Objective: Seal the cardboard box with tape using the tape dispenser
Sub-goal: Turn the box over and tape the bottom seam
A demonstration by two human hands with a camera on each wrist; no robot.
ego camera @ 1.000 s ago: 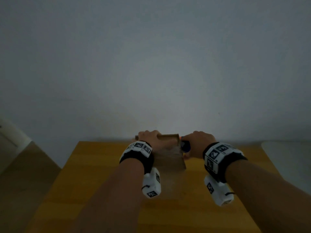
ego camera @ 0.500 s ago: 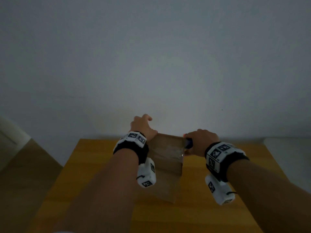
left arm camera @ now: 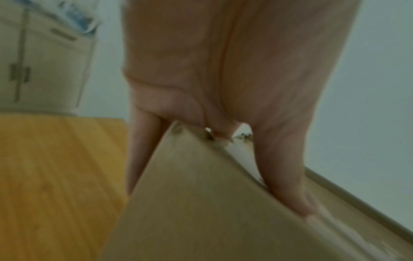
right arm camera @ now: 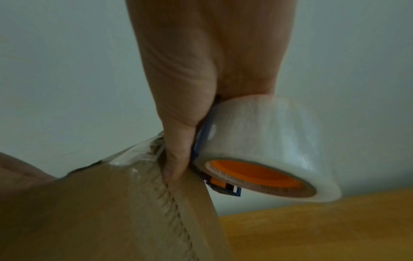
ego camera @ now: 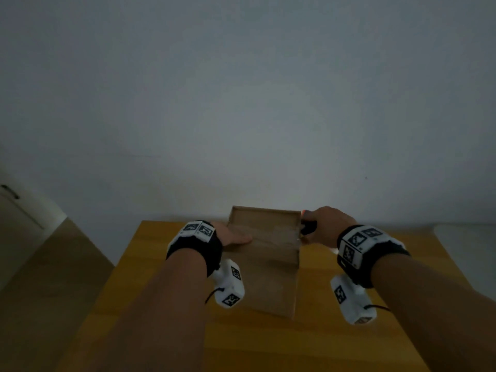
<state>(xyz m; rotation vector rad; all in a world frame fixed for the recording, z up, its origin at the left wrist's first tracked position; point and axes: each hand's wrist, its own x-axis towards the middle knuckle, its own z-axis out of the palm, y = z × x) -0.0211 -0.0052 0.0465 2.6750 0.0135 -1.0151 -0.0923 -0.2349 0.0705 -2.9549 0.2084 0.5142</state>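
Note:
A brown cardboard box (ego camera: 268, 264) stands tilted on the wooden table (ego camera: 161, 264). My left hand (ego camera: 236, 236) grips its left edge. The thumb (left arm camera: 286, 185) lies on the upper face and a finger runs down the side of the box (left arm camera: 201, 211). At the box's upper right corner, my right hand (ego camera: 326, 224) holds the tape dispenser (ego camera: 308, 227). The dispenser carries a clear tape roll (right arm camera: 263, 137) with an orange core on a blue frame. Clear tape runs from it over the edge of the box (right arm camera: 89, 211), where my right thumb presses.
A plain grey wall rises right behind the table's far edge. A white cabinet (ego camera: 16, 210) stands at the left beside brown floor. A pale surface (ego camera: 467, 242) lies to the right. Bare table (right arm camera: 312, 229) shows in front of and beside the box.
My left hand came off the box's far top edge and now holds its left side, thumb on top. The box has tipped up. The right hand stays at the right corner with the dispenser.

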